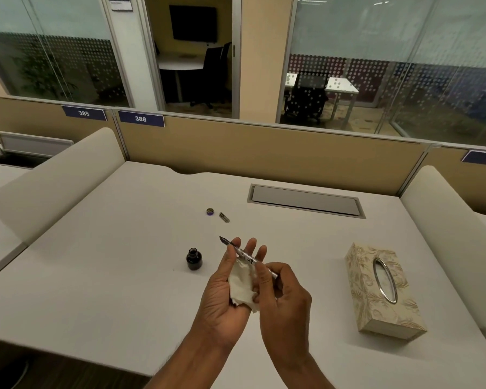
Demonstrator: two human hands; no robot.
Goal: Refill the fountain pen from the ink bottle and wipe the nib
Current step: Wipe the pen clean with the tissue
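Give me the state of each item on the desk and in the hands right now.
Ink bottle: uncapped, upright.
Bottle cap: off, lying on the desk.
Metal pen piece: detached, lying beside the bottle cap.
Fountain pen: nib bare, pinched by the right hand.
Tissue: crumpled, on the palm of the open left hand.
Tissue box: no sheet sticking out.
Desk hatch: closed.

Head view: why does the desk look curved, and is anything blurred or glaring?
In the head view, wide-angle distortion bows the desk edges and partition; lighting is soft and dim, shadows faint; the pen is sharp enough, though the glass walls carry reflections.
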